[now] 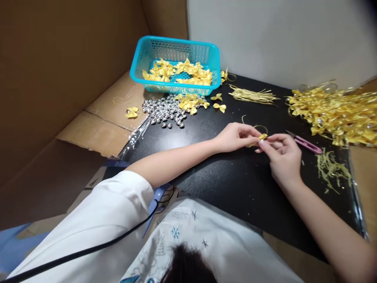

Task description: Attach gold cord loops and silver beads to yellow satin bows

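Observation:
Between the fingertips of both hands is a small yellow ribbon bow, with a thin gold cord looping up behind it. My left hand pinches the bow from the left, thumb and fingers closed. From the right, my right hand presses thumb and forefinger together at the same bow. The fingers partly cover it, so the exact grip on the cord is hidden. Just right of my right hand lies a pair of pink thread snips.
A turquoise basket of yellow bows stands at the back. Silver bells and loose bows lie before it. Gold cords, a heap of finished bows and cord scraps are rightward on the black table.

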`<state>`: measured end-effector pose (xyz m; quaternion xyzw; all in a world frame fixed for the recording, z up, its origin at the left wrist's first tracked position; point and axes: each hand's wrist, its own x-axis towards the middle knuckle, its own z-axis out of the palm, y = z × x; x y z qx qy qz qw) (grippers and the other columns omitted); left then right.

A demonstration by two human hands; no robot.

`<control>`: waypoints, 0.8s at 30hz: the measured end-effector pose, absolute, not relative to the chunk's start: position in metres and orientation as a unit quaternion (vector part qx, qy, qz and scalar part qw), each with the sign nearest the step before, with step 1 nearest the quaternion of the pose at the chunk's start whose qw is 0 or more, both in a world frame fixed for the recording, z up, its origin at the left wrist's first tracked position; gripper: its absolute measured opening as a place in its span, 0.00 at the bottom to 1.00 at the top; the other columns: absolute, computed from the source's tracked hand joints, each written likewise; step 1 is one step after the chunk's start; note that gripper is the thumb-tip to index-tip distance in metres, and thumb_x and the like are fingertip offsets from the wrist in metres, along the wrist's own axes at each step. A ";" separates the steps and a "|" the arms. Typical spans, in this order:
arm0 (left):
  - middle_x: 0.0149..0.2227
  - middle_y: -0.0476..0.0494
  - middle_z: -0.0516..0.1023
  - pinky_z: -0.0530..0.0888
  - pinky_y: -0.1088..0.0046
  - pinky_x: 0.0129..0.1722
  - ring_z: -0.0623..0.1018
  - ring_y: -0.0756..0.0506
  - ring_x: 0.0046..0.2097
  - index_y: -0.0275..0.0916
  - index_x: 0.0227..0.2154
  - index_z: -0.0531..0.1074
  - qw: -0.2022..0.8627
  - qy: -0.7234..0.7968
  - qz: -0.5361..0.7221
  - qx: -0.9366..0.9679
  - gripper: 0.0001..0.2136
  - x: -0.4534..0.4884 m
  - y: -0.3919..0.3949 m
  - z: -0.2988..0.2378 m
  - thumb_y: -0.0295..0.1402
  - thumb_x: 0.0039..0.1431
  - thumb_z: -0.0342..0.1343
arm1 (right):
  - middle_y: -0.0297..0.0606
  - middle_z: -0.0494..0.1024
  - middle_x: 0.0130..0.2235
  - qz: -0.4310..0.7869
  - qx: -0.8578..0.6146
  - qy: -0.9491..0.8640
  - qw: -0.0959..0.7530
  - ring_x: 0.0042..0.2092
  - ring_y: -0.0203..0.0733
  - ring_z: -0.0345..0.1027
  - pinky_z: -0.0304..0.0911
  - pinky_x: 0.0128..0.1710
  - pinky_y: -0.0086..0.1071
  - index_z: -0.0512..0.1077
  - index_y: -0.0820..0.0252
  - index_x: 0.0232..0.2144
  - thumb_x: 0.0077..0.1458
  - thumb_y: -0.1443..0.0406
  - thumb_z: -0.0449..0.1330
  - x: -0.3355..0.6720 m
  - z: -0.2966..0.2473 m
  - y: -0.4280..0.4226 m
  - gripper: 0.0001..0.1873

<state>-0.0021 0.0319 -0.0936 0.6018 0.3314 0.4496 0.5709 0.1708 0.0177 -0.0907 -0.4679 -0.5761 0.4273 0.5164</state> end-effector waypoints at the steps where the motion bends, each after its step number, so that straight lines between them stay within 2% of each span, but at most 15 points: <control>1: 0.25 0.49 0.75 0.66 0.77 0.29 0.71 0.53 0.27 0.30 0.39 0.78 0.551 0.332 0.450 0.620 0.11 -0.002 0.031 -0.094 0.33 0.57 0.59 | 0.35 0.76 0.28 0.434 -0.468 -0.572 0.515 0.28 0.39 0.73 0.71 0.29 0.36 0.69 0.57 0.29 0.40 0.61 0.71 0.171 -0.092 0.020 0.16; 5: 0.25 0.48 0.75 0.66 0.76 0.30 0.71 0.53 0.27 0.28 0.39 0.77 0.482 0.336 0.451 0.672 0.11 -0.002 0.030 -0.092 0.33 0.59 0.57 | 0.38 0.75 0.27 0.442 -0.473 -0.571 0.505 0.27 0.41 0.73 0.69 0.27 0.38 0.70 0.58 0.29 0.35 0.58 0.73 0.177 -0.095 0.026 0.21; 8: 0.30 0.45 0.78 0.67 0.75 0.33 0.74 0.51 0.31 0.29 0.40 0.75 0.490 0.330 0.436 0.678 0.10 -0.002 0.030 -0.092 0.31 0.60 0.54 | 0.38 0.75 0.25 0.415 -0.481 -0.593 0.496 0.25 0.43 0.72 0.67 0.26 0.40 0.70 0.56 0.32 0.36 0.55 0.73 0.181 -0.099 0.029 0.23; 12: 0.26 0.49 0.75 0.67 0.74 0.33 0.73 0.50 0.29 0.31 0.42 0.74 0.472 0.307 0.434 0.704 0.12 -0.004 0.029 -0.093 0.34 0.61 0.54 | 0.40 0.77 0.26 0.399 -0.482 -0.610 0.485 0.24 0.44 0.71 0.67 0.28 0.43 0.73 0.54 0.38 0.37 0.52 0.73 0.181 -0.102 0.028 0.26; 15: 0.26 0.49 0.74 0.68 0.73 0.34 0.72 0.50 0.29 0.32 0.45 0.70 0.466 0.290 0.438 0.712 0.12 -0.004 0.027 -0.091 0.33 0.60 0.54 | 0.43 0.78 0.28 0.371 -0.500 -0.606 0.495 0.25 0.44 0.72 0.67 0.33 0.47 0.78 0.56 0.33 0.34 0.50 0.74 0.180 -0.098 0.024 0.24; 18: 0.28 0.50 0.74 0.69 0.75 0.34 0.71 0.51 0.29 0.34 0.46 0.67 0.466 0.318 0.450 0.692 0.13 -0.005 0.025 -0.089 0.32 0.59 0.56 | 0.43 0.77 0.27 0.330 -0.536 -0.572 0.527 0.25 0.44 0.71 0.66 0.34 0.50 0.79 0.55 0.27 0.26 0.50 0.76 0.195 -0.087 0.031 0.24; 20: 0.29 0.49 0.73 0.68 0.76 0.33 0.70 0.52 0.28 0.35 0.45 0.68 0.458 0.336 0.463 0.681 0.12 -0.005 0.025 -0.089 0.32 0.60 0.56 | 0.42 0.76 0.26 0.257 -0.576 -0.548 0.550 0.24 0.41 0.68 0.64 0.33 0.49 0.79 0.54 0.25 0.24 0.50 0.76 0.221 -0.074 0.047 0.24; 23: 0.30 0.49 0.75 0.68 0.75 0.33 0.70 0.52 0.28 0.36 0.40 0.71 0.441 0.363 0.489 0.659 0.07 -0.006 0.027 -0.089 0.31 0.59 0.54 | 0.39 0.75 0.24 0.171 -0.663 -0.524 0.507 0.23 0.39 0.66 0.60 0.31 0.46 0.77 0.53 0.21 0.30 0.58 0.77 0.281 -0.046 0.077 0.15; 24: 0.29 0.49 0.75 0.68 0.76 0.32 0.70 0.52 0.28 0.36 0.38 0.71 0.436 0.381 0.498 0.646 0.06 -0.006 0.027 -0.088 0.30 0.58 0.54 | 0.38 0.74 0.23 0.124 -0.699 -0.529 0.464 0.23 0.39 0.65 0.59 0.30 0.45 0.76 0.53 0.20 0.34 0.62 0.76 0.302 -0.036 0.085 0.11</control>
